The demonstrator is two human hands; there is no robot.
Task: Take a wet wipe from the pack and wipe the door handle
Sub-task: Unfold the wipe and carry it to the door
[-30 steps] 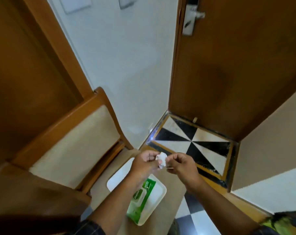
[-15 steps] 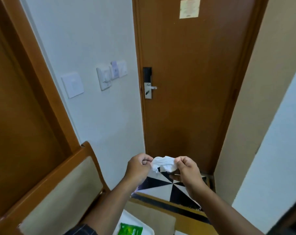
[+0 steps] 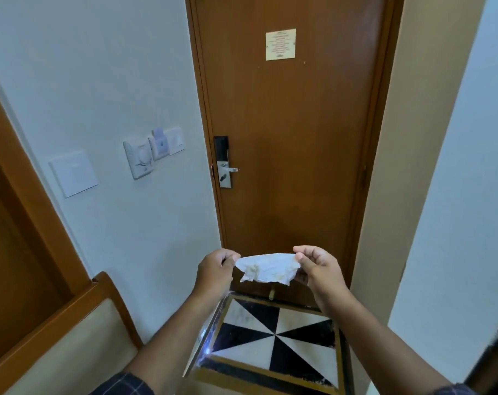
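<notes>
A crumpled white wet wipe point(image 3: 267, 267) is stretched between both hands at waist height in front of the door. My left hand point(image 3: 215, 270) pinches its left end and my right hand point(image 3: 317, 266) pinches its right end. The silver door handle point(image 3: 230, 169) sticks out from a metal lock plate on the left side of the brown wooden door point(image 3: 293, 124), well above and beyond the hands. The wipe pack is out of view.
A wooden chair with a cream cushion point(image 3: 71, 340) stands at the lower left. Wall switches point(image 3: 153, 151) hang left of the door. A black-and-white tiled floor patch point(image 3: 273, 334) lies before the door. A beige wall point(image 3: 398, 166) closes the right side.
The view has tilted up from the floor and the pack to the door. My hands have pulled apart, spreading the bunched wipe wider between them.
</notes>
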